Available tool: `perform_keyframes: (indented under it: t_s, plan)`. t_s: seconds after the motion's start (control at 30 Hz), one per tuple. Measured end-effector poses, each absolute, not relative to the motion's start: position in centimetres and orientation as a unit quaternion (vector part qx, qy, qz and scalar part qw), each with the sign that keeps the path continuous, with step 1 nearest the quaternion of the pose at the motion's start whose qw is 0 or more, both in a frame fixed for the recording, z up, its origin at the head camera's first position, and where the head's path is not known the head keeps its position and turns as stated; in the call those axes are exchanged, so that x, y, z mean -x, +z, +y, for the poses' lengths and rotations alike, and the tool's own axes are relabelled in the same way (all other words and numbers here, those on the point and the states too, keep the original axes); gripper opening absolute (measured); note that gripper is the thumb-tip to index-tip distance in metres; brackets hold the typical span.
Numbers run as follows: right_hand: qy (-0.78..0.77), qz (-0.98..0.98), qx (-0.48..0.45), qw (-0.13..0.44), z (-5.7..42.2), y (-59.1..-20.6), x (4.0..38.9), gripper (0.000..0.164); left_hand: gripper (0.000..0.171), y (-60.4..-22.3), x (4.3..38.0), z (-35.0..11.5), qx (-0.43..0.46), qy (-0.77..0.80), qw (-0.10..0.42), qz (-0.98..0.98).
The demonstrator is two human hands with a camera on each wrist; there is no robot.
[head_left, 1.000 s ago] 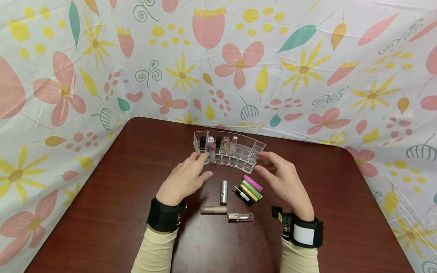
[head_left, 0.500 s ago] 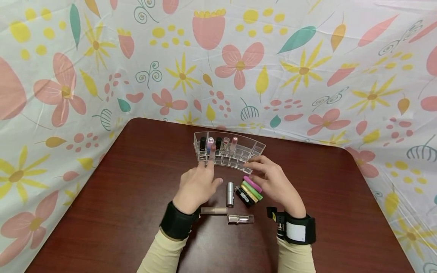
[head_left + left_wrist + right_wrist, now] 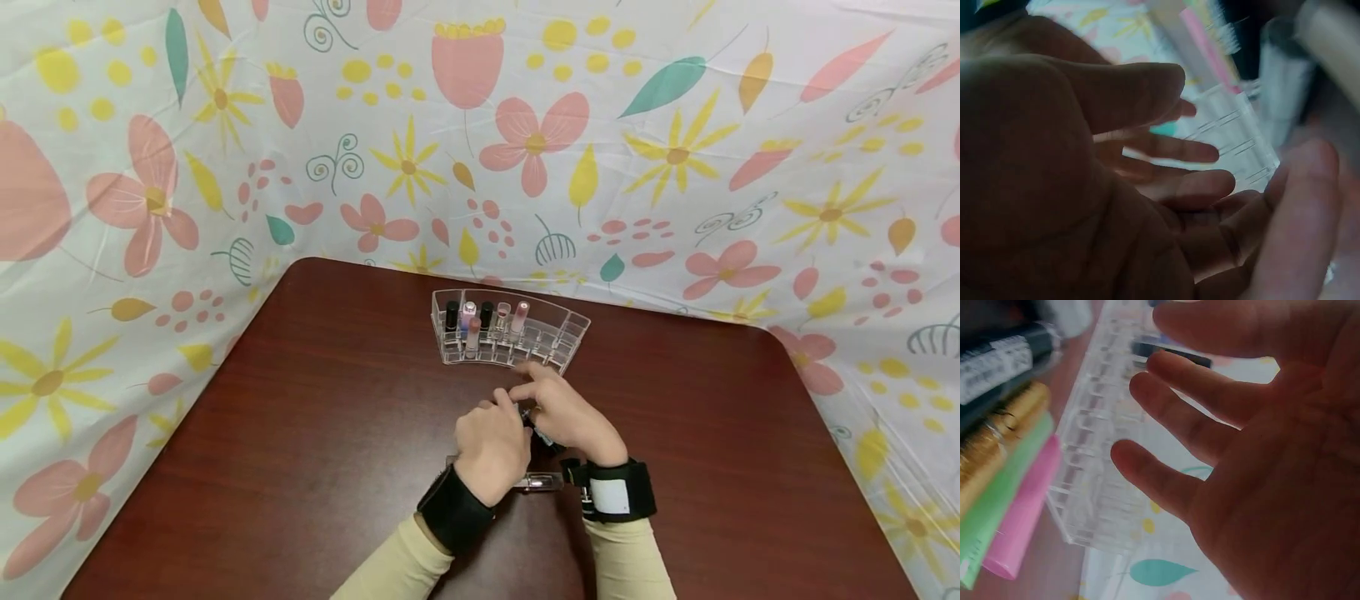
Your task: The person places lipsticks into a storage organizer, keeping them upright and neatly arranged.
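Observation:
Over the small row of cosmetic tubes, my left hand [image 3: 492, 442] reaches with fingers loosely bent and hides most of them in the head view. Its wrist view shows a blurred silver tube [image 3: 1282, 75] beyond the fingertips. Close on the right is my right hand [image 3: 573, 421], fingers extended and apart, holding nothing. Beside it, the right wrist view shows a black labelled tube [image 3: 997, 369], a gold tube [image 3: 1000, 450], a green tube [image 3: 1007, 494] and a pink tube [image 3: 1029, 509] lying side by side. A clear tiered lipstick organizer [image 3: 540, 342] stands just beyond both hands.
Several lipsticks stand upright in the organizer's left part, among them a pink-capped lipstick [image 3: 521, 317] and a black-capped one [image 3: 452, 316]. A clear-capped lipstick [image 3: 542, 482] lies on the dark wooden table [image 3: 315, 400], near the hands. A patterned cloth [image 3: 420, 100] hangs behind.
My left hand has moved right and nearer, from the organizer's front to the tubes. The right hand has come left, close to it. Earlier, the silver tube shifted right toward the black one.

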State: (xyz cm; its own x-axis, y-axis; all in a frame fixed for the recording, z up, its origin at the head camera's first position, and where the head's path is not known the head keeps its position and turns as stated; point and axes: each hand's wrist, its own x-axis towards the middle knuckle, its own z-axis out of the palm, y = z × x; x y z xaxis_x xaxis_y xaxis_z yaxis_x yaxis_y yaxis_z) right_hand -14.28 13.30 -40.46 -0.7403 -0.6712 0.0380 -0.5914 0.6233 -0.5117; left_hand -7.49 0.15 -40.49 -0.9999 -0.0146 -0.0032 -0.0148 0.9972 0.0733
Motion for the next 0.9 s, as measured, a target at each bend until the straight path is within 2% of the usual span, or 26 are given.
perform_keyframes:
  t_s: [0.27,0.4,0.5,0.7,0.83,0.9]
  plan:
    - [-0.25,0.896,0.352,0.098,12.7,-42.2,15.0,0.057,0.07,-41.6,7.6,0.5,0.021,0.005,-0.006,1.0]
    - [-0.241,0.898,0.352,0.104,12.5,-42.8,15.3,0.054,0.069,-42.0,7.7,0.3,0.018,-0.007,-0.014,1.0]
    - [-0.247,0.897,0.348,0.115,12.5,-43.1,15.4,0.051,0.062,-42.3,7.9,0.2,0.017,0.001,-0.01,1.0]
    - [-0.256,0.891,0.351,0.133,12.5,-43.4,15.5,0.043,0.046,-42.7,8.5,-0.1,0.006,0.034,0.045,0.998]
    - [-0.249,0.892,0.36,0.116,12.5,-43.6,15.4,0.038,0.031,-42.7,8.9,-0.6,-0.003,0.063,0.06,0.996]
    - [-0.249,0.892,0.366,0.097,12.5,-43.7,15.4,0.036,0.03,-42.5,9.1,-1.2,-0.008,0.072,0.055,0.996]
